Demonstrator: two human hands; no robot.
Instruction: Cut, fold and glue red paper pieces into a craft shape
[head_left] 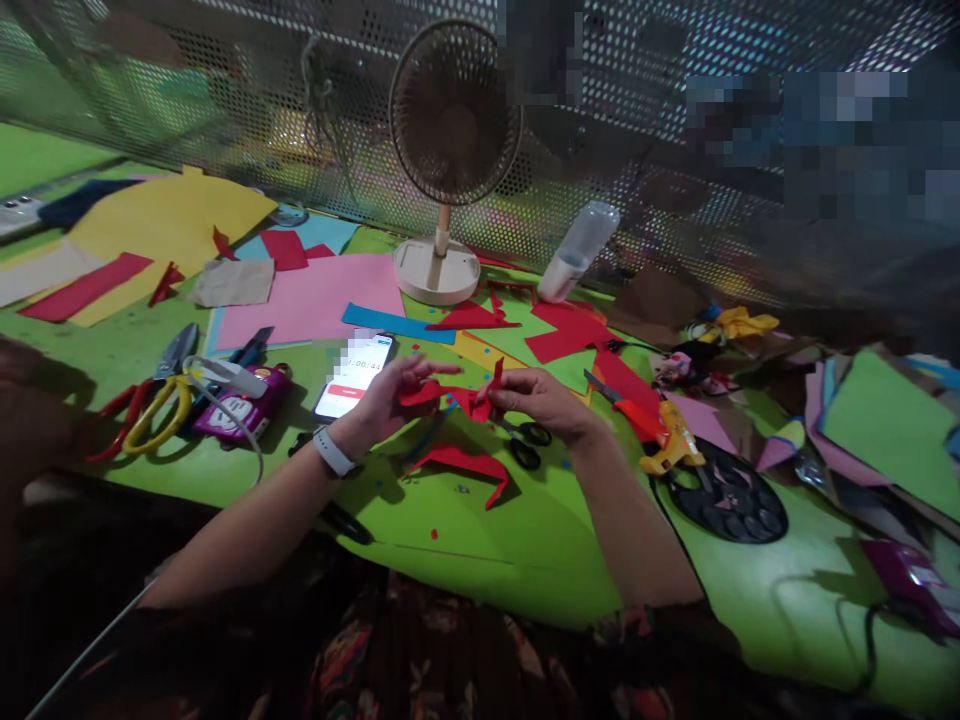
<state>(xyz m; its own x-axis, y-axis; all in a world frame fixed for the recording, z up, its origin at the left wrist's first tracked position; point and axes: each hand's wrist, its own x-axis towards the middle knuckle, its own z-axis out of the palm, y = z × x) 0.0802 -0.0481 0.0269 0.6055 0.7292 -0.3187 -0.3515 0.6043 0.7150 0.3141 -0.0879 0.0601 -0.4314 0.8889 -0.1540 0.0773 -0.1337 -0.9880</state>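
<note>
A cut red felt-like piece [469, 402] stretches between my two hands, just above the table. My left hand [394, 398], with a pale watch on its wrist, grips the piece's left end while its upper fingers point out to the right. The fingertips of my right hand [544, 400] pinch the right end, where a narrow strip sticks up. Small black-handled scissors [529, 445] lie beneath my right hand. Closer to me, another bent red piece [469, 465] rests on the green table [450, 560]. A lit phone [352, 380] is beside my left hand.
A round fan [442, 270] and a tilted clear bottle [577, 255] stand at the back. Large scissors [157, 410] and a purple device [236, 405] are at left. At right lie an orange-yellow glue gun [671, 440], a black palette-like tray [727, 500] and coloured sheets [892, 410].
</note>
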